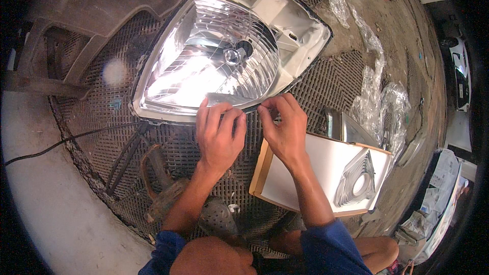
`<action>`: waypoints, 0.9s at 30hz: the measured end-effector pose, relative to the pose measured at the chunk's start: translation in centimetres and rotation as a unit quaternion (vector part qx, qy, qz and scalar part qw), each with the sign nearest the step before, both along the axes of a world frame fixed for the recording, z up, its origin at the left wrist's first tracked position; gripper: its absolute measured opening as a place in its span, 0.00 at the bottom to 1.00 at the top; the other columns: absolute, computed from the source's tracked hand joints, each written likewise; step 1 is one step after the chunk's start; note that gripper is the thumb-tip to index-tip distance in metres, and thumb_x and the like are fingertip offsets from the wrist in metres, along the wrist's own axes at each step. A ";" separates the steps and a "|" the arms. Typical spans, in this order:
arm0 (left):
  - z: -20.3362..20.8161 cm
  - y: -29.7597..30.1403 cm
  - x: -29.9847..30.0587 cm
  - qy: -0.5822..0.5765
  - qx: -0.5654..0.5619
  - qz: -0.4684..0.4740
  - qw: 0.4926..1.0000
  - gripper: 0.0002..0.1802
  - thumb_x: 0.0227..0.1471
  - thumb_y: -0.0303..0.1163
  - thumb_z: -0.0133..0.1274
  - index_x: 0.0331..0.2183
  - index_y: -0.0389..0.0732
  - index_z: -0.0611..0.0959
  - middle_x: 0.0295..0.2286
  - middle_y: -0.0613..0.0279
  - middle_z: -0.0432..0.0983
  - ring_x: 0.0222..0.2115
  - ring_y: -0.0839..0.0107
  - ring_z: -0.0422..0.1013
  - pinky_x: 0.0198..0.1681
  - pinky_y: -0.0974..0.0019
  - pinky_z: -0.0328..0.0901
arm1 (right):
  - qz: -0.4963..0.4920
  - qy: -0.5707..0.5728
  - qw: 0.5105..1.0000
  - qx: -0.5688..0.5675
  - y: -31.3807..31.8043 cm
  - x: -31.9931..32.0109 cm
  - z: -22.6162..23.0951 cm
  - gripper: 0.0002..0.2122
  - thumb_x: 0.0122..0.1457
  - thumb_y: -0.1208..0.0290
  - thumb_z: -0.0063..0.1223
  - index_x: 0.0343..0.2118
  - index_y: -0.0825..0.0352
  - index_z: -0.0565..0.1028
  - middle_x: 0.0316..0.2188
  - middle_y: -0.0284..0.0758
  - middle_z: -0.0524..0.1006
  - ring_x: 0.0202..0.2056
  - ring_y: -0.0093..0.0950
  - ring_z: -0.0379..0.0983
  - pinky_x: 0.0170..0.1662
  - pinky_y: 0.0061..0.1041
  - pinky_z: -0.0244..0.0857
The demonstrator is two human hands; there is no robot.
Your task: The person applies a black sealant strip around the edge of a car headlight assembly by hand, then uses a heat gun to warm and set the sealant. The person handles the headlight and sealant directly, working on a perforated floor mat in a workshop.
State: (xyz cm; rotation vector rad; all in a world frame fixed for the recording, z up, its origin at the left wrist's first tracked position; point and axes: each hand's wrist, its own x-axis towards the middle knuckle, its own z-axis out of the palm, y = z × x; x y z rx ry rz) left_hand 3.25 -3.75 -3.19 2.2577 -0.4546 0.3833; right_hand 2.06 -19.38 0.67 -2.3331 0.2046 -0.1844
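A large car headlight housing [300, 51] lies in front of me, its shiny ribbed reflector [214, 46] facing up with a bulb at its middle. My left hand [219, 135] is at the near rim, its fingers bent inward and partly closed. Just beyond those fingertips a small silvery-grey piece [224, 100] lies along the rim; I cannot tell whether it is loose. My right hand [285, 127] is closed in a pinch at the same rim, a little to the right. What sits between the fingertips of either hand is too small to make out.
To the right, an open cardboard box [321, 168] with a white inside bears a grey print. Crumpled clear plastic [377, 86] lies beyond it. A brown plastic chair [97, 10] stands at far left. A black cable [66, 142] crosses the pale floor onto the grid mat [173, 145].
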 end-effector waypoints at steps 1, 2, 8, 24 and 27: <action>0.2 -0.1 0.1 0.012 0.003 0.001 1.000 0.06 0.49 0.25 0.61 0.33 0.37 0.82 0.34 0.58 0.73 0.37 0.56 0.72 0.59 0.42 0.59 | 0.001 -0.001 1.000 0.000 0.0 0.0 0.1 0.05 0.54 0.77 0.59 0.33 0.69 0.77 0.31 0.42 0.74 0.32 0.44 0.75 0.36 0.38 0.69; 0.1 -0.2 0.1 0.013 0.007 0.001 1.000 0.06 0.50 0.25 0.59 0.33 0.37 0.81 0.34 0.57 0.73 0.38 0.55 0.71 0.59 0.42 0.58 | 0.003 -0.003 1.000 0.001 0.0 0.0 0.1 0.04 0.54 0.77 0.59 0.33 0.69 0.77 0.31 0.42 0.74 0.32 0.44 0.75 0.36 0.38 0.69; -0.3 -0.6 -0.2 0.008 -0.010 0.004 1.000 0.04 0.54 0.25 0.55 0.34 0.35 0.79 0.35 0.54 0.72 0.40 0.53 0.70 0.60 0.40 0.56 | -0.007 -0.024 1.000 0.008 0.1 0.0 -0.1 0.04 0.54 0.78 0.58 0.33 0.69 0.76 0.31 0.43 0.74 0.32 0.44 0.74 0.35 0.37 0.69; -1.2 -1.3 0.2 -0.054 0.003 -0.015 0.998 0.08 0.45 0.28 0.65 0.32 0.44 0.86 0.34 0.65 0.72 0.34 0.62 0.69 0.58 0.39 0.60 | -0.046 -0.003 0.999 0.015 0.1 0.0 0.0 0.04 0.52 0.78 0.61 0.31 0.71 0.79 0.29 0.43 0.75 0.31 0.43 0.75 0.36 0.36 0.70; -1.2 -0.8 0.0 -0.063 0.017 -0.017 0.998 0.10 0.45 0.27 0.64 0.34 0.45 0.87 0.34 0.67 0.72 0.34 0.63 0.68 0.58 0.40 0.60 | -0.047 0.006 0.999 0.020 -0.2 0.1 0.0 0.05 0.52 0.77 0.62 0.31 0.71 0.79 0.29 0.42 0.76 0.31 0.42 0.75 0.36 0.35 0.70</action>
